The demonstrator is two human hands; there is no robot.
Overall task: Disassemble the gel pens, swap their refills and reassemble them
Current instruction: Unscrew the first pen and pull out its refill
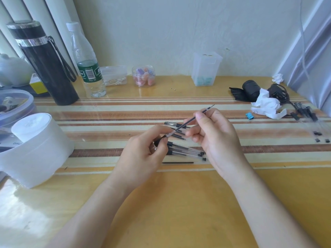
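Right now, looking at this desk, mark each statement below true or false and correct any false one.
1. The right hand pinches the thin dark refill. True.
2. The left hand is empty. False: its fingers grip the refill's lower end.
3. The small blue binder clip lies beside the tall black flask. False: it lies far to the right, near the crumpled white tissue.
4. A loose black rod lies on the striped wooden table, nearer the person than the clear plastic pen barrels. True.
5. The clear water bottle has no cap. False: the bottle wears a white cap.
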